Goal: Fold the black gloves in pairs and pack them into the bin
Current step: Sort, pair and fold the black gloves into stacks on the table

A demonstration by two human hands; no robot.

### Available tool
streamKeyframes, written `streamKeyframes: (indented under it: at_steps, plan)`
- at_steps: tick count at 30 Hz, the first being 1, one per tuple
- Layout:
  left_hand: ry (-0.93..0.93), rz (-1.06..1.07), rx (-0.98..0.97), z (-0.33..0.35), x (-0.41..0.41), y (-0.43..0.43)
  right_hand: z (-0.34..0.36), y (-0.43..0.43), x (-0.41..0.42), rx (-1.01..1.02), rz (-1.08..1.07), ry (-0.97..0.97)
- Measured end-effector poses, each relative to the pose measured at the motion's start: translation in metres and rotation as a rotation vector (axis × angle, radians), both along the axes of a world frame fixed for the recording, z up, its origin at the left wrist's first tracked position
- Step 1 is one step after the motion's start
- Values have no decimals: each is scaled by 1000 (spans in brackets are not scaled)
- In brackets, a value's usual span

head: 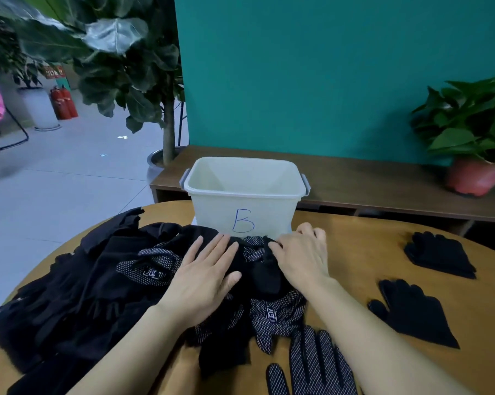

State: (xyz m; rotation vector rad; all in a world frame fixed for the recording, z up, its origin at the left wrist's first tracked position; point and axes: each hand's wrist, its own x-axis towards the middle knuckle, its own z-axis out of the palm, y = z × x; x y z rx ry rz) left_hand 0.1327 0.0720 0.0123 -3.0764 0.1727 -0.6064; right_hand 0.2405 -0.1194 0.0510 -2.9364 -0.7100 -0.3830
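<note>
black glove pile [98, 280] under my flat left hand [203, 277]. right hand [303, 260] pinches one glove [266, 272], beside white bin [212, 206].

Your round wooden table [383, 252] carries a white bin [212, 212] marked B at its far side. A pile of black gloves [83, 280] spreads from left to centre, a dotted glove [317, 363] lies at the near edge, and a flat glove [411, 312] and a small stack [437, 253] lie at the right.
</note>
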Motion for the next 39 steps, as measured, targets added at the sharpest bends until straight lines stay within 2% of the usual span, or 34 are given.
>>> streamKeyframes:
  at_steps: [4, 11, 14, 16, 18, 20, 24, 26, 30, 33, 39]
  plan:
    - [-15, -20, 11, -9, 23, 2, -4, 22, 11, -88, -149, 94]
    - [-5, -39, 8, -15, 27, 8, -3, 28, 13, 137, -165, 144]
    - [-1, -34, -10, -4, 22, 10, 11, 23, 7, 356, -62, 170]
    - [-14, -20, -74, 13, 17, 11, 31, 18, 1, 579, 29, 262]
    - [-12, 11, -203, 33, 13, 12, 56, 11, -9, 871, 133, 440]
    - [1, 18, -392, 58, 8, 8, 79, 3, -18, 1043, 229, 567]
    - [65, -111, -932, 103, -9, -9, 109, -10, -37, 1099, 322, 691]
    - [103, -142, -1099, 117, -21, -20, 116, -19, -47, 1086, 337, 690]
    - [162, -124, -1179, 133, -43, -43, 117, -46, -66, 979, 323, 733]
    - [235, -130, -1147, 133, -52, -61, 117, -69, -80, 862, 314, 759]
    - [286, -146, -1095, 124, -53, -95, 109, -109, -92, 832, 213, 714]
